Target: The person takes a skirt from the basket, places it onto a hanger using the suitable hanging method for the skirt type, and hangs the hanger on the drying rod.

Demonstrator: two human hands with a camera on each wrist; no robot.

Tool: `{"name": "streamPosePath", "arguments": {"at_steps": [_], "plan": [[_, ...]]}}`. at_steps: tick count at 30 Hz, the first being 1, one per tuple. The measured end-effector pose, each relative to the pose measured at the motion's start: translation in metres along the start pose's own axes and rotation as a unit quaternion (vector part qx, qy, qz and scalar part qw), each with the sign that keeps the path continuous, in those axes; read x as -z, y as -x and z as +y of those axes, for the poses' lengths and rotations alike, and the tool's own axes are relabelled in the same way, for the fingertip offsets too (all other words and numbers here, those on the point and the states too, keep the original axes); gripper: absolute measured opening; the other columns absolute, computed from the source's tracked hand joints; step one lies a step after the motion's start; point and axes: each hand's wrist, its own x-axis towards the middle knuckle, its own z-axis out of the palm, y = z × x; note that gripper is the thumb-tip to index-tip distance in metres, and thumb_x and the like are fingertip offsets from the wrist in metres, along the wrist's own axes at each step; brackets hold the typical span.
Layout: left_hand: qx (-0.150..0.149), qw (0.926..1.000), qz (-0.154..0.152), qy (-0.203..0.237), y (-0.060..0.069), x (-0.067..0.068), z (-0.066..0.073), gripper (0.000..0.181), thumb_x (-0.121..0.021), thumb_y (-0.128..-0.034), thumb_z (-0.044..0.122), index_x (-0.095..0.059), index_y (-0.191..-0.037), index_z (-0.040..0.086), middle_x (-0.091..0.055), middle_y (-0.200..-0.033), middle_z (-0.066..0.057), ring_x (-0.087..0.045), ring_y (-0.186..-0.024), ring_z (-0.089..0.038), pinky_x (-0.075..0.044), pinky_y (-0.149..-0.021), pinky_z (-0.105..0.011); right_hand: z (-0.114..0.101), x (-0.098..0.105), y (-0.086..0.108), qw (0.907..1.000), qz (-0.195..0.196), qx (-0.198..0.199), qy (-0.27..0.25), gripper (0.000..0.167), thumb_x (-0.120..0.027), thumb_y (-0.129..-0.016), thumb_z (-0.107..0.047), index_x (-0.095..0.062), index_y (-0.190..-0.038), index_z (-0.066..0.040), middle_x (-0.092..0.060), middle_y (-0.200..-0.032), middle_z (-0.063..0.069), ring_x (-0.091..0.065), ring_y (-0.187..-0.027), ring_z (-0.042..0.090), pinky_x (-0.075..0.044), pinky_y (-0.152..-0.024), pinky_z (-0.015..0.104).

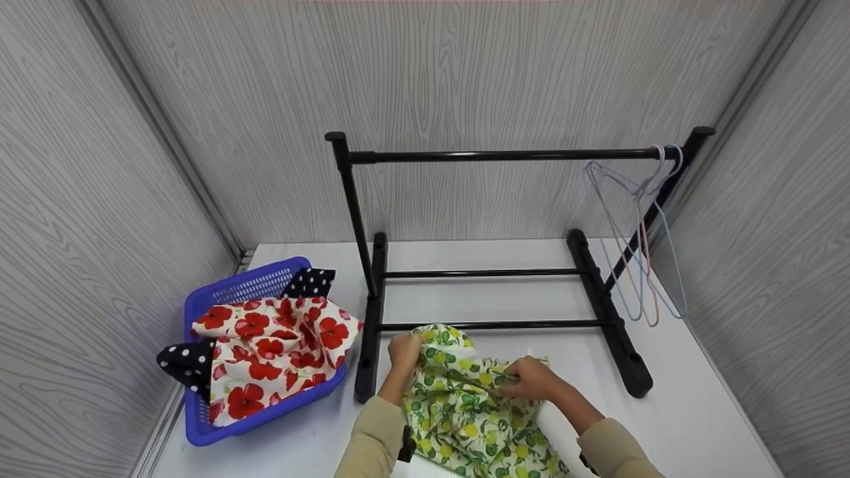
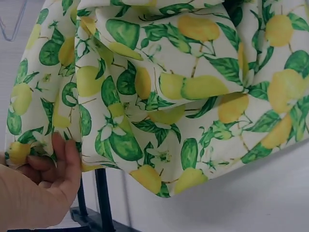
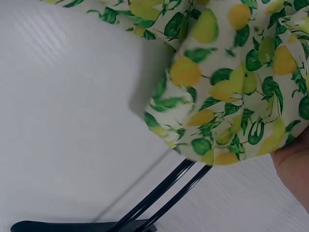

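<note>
A white cloth with a lemon-and-leaf print lies bunched on the white table in front of me, its far part lifted; whether it is a garment, I cannot tell. At its far left edge my left hand pinches the fabric. The left wrist view shows that hand with thumb and fingers on the cloth's border. My right hand grips a fold on the right side. In the right wrist view the cloth hides most of the right hand.
A blue plastic basket at left holds a red-poppy cloth and black polka-dot fabric, partly hanging over the rim. Behind the hands stands a black clothes rack. Several pastel hangers hang at its right end. Grey wood-grain panels enclose the table.
</note>
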Motion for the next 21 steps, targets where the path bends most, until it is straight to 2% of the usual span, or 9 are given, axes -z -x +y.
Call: {"name": "streamPosePath", "arguments": {"at_steps": [2,5,8,10,12,15,17,19,21], "plan": [[0.025,0.9991,0.034,0.001,0.024,0.013,0.051,0.032,-0.042,-0.0722,-0.005,-0.019,-0.061,0.014,-0.011,-0.056,0.001,-0.009,-0.052,-0.013,-0.015,-0.050,-0.031,0.001,0.004,0.006,0.9997,0.003,0.004,0.025,0.056,-0.071,-0.079,-0.033,-0.024,-0.052,-0.019,-0.013,-0.049,-0.015,-0.011,-0.043,-0.001,-0.016,-0.044,0.017],[-0.028,0.9951,0.094,-0.011,0.050,0.028,0.106,0.035,-0.042,-0.0728,-0.009,-0.018,-0.061,0.012,-0.011,-0.056,0.003,-0.011,-0.050,-0.011,-0.012,-0.052,-0.025,0.005,0.009,0.015,0.9983,0.026,0.019,0.048,0.055,-0.071,-0.080,-0.029,-0.025,-0.051,-0.017,-0.013,-0.050,-0.016,-0.010,-0.045,-0.001,-0.016,-0.045,0.016],[-0.095,0.9866,0.130,-0.026,0.051,0.036,0.127,0.035,-0.047,-0.0733,-0.007,-0.022,-0.058,0.013,-0.015,-0.054,0.004,-0.016,-0.049,-0.011,-0.014,-0.052,-0.023,0.011,0.014,0.022,0.9987,0.044,0.019,0.019,0.051,-0.069,-0.082,-0.024,-0.029,-0.053,-0.013,-0.016,-0.050,-0.016,-0.015,-0.044,-0.002,-0.021,-0.047,0.016],[-0.114,0.9831,0.141,-0.027,0.048,0.040,0.137,0.035,-0.049,-0.0738,-0.006,-0.024,-0.057,0.012,-0.018,-0.051,0.005,-0.019,-0.049,-0.012,-0.017,-0.052,-0.024,0.013,0.017,0.027,0.9990,0.044,0.005,-0.011,0.048,-0.069,-0.083,-0.024,-0.031,-0.056,-0.011,-0.019,-0.051,-0.014,-0.018,-0.045,-0.002,-0.023,-0.048,0.017],[-0.136,0.9801,0.143,-0.021,0.040,0.043,0.140,0.035,-0.051,-0.0748,-0.005,-0.026,-0.057,0.012,-0.021,-0.051,0.007,-0.022,-0.050,-0.012,-0.020,-0.053,-0.026,0.014,0.021,0.031,0.9988,0.044,-0.016,-0.016,0.045,-0.069,-0.082,-0.027,-0.034,-0.059,-0.012,-0.023,-0.052,-0.013,-0.021,-0.046,-0.001,-0.025,-0.048,0.018],[-0.154,0.9747,0.163,-0.001,0.038,0.050,0.157,0.033,-0.053,-0.0752,-0.005,-0.030,-0.057,0.011,-0.024,-0.050,0.006,-0.026,-0.049,-0.011,-0.024,-0.053,-0.026,0.012,0.030,0.036,0.9971,0.056,-0.046,0.024,0.039,-0.070,-0.080,-0.034,-0.042,-0.063,-0.013,-0.031,-0.056,-0.012,-0.027,-0.049,-0.001,-0.027,-0.049,0.020],[-0.175,0.9692,0.173,0.011,0.036,0.059,0.162,0.031,-0.054,-0.0747,-0.003,-0.033,-0.057,0.011,-0.028,-0.051,0.007,-0.030,-0.049,-0.010,-0.026,-0.053,-0.026,0.010,0.039,0.039,0.9949,0.067,-0.059,0.047,0.033,-0.070,-0.080,-0.035,-0.049,-0.065,-0.015,-0.040,-0.059,-0.012,-0.033,-0.052,-0.001,-0.030,-0.050,0.020],[-0.193,0.9631,0.187,0.015,0.036,0.068,0.169,0.028,-0.054,-0.0737,-0.003,-0.036,-0.057,0.010,-0.030,-0.051,0.007,-0.031,-0.049,-0.010,-0.026,-0.052,-0.026,0.006,0.050,0.042,0.9926,0.082,-0.062,0.065,0.033,-0.070,-0.080,-0.033,-0.050,-0.063,-0.012,-0.043,-0.059,-0.008,-0.035,-0.054,0.000,-0.032,-0.051,0.022],[-0.209,0.9569,0.201,0.011,0.036,0.076,0.174,0.027,-0.053,-0.0731,-0.004,-0.037,-0.056,0.010,-0.030,-0.051,0.007,-0.030,-0.048,-0.010,-0.025,-0.052,-0.025,0.001,0.061,0.044,0.9890,0.109,-0.046,0.089,0.027,-0.070,-0.081,-0.027,-0.057,-0.063,-0.011,-0.051,-0.061,-0.005,-0.042,-0.056,0.003,-0.036,-0.052,0.023]]}}
